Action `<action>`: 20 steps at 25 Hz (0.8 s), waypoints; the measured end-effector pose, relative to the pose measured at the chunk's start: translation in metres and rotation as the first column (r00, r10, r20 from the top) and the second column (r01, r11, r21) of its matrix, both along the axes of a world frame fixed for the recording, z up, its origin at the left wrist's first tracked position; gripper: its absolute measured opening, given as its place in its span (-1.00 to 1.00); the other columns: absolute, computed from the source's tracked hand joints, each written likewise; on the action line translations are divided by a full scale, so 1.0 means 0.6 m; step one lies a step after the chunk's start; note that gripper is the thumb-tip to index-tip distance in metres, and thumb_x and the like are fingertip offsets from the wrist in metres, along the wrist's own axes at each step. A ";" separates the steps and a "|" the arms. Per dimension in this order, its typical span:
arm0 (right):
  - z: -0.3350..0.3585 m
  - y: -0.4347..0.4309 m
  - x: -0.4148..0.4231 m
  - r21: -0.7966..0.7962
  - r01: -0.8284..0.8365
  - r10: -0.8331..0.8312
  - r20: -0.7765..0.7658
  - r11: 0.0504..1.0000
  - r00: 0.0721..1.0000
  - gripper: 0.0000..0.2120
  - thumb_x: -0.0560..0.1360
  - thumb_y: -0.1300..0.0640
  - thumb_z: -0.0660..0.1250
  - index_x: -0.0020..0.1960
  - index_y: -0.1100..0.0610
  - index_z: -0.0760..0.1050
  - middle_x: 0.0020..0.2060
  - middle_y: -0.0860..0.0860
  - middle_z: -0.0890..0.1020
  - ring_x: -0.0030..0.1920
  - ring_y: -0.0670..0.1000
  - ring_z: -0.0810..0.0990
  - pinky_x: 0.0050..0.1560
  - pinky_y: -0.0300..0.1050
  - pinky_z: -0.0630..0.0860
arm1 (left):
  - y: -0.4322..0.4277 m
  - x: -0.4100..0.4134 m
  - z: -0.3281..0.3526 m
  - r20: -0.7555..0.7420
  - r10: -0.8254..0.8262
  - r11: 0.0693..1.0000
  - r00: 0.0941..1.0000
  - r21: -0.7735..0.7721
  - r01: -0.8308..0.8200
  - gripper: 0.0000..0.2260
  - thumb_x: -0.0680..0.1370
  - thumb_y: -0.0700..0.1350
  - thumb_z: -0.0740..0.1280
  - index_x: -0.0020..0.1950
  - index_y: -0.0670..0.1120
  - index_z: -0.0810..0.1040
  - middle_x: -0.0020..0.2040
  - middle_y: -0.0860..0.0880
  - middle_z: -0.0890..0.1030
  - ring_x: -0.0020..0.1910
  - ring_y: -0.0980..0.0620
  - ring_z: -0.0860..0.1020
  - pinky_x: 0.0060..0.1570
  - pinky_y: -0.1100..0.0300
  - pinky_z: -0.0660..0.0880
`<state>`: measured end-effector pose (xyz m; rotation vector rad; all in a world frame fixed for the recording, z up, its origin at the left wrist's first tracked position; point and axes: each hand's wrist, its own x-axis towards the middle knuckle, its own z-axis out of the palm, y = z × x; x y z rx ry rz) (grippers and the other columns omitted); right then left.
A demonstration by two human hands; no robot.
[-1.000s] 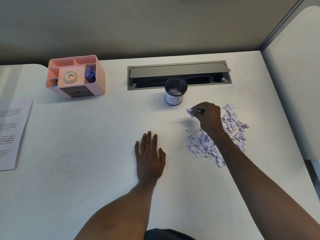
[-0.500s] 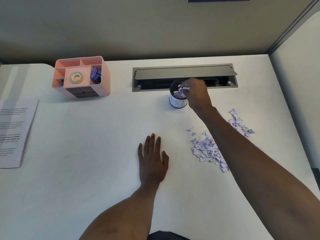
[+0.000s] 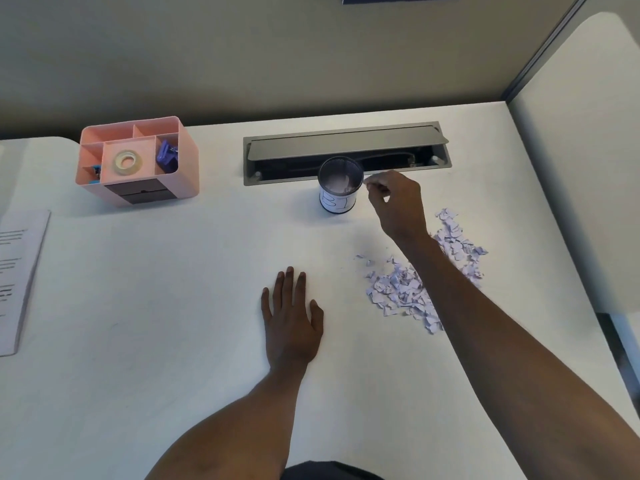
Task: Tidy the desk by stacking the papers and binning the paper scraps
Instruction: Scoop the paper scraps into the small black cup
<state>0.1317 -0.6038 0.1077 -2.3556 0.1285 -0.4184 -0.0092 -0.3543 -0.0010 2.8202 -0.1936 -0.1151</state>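
Surface: white desk (image 3: 173, 358) against a beige partition; a pale grey side panel stands at the right of the frame.
Bin: small black mesh cup with a white paper label (image 3: 341, 192), upper centre, just in front of the open grey cable hatch (image 3: 346, 147). Pale scraps lie inside it.
Scraps: loose heap of lilac torn paper scraps (image 3: 398, 292), right of centre, partly hidden under the right forearm. Most are not yet binned.
Papers: white printed sheets (image 3: 20, 278), left edge, cut off by the frame and well apart from both hands.
Right hand (image 3: 398, 202): just beside the cup's right rim, fingers curled, thumb and forefinger tips drawn together. Cannot tell whether a sliver is pinched there or nothing at all.
Left hand (image 3: 291, 317): flat on the desk at lower centre, palm down, fingers straight, holding nothing.
Other: pink plastic organiser (image 3: 138, 188), upper left, holding a roll of clear tape (image 3: 128, 162).
Risk 1: the scraps look light, so any released beside the rim rather than over it would likely drift onto the desk or into the open hatch behind.
Risk 2: the cup looks light, and a knuckle catching its rim could tip it and spill the contents.
Risk 3: the forearm crossing the heap may sweep pieces toward the desk's right edge.
Risk 4: the heap looks large for the cup, so overflow is possible.
Writing: handwritten "BI" on the cup label, the rest curving out of view; probably "BIN". Text on the sheets is too small to read.
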 end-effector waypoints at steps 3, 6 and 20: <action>-0.018 -0.031 -0.052 -0.012 -0.054 0.054 -0.021 0.998 0.998 -0.86 0.55 0.26 0.36 0.04 0.22 0.68 -0.09 0.08 0.71 -0.12 0.01 0.65 -0.05 -0.04 0.63 | -0.002 -0.001 0.002 0.001 -0.001 1.000 1.000 -0.003 0.001 -0.47 0.70 0.03 0.14 0.69 -0.02 0.20 0.73 -0.03 0.13 0.72 -0.01 0.02 0.68 -0.16 0.00; 0.005 -0.020 -0.047 0.016 -0.054 0.053 0.069 0.998 0.996 -0.87 0.54 0.28 0.38 0.02 0.24 0.69 -0.13 0.07 0.69 -0.18 -0.05 0.61 -0.10 -0.29 0.56 | -0.002 -0.002 0.004 0.009 -0.007 1.000 1.000 0.011 0.007 -0.46 0.71 0.04 0.12 0.69 -0.03 0.20 0.72 -0.03 0.13 0.72 -0.02 0.03 0.68 -0.16 -0.01; -0.084 -0.215 -0.172 0.165 0.326 -0.304 -0.144 0.931 0.942 -0.68 0.66 0.14 0.20 0.36 0.12 0.56 0.33 0.02 0.61 0.34 -0.09 0.54 0.41 -0.13 0.45 | -0.003 -0.003 0.001 0.021 0.002 1.000 1.000 -0.001 -0.002 -0.45 0.68 0.06 0.08 0.67 -0.04 0.23 0.72 -0.03 0.16 0.71 -0.02 0.05 0.67 -0.17 0.01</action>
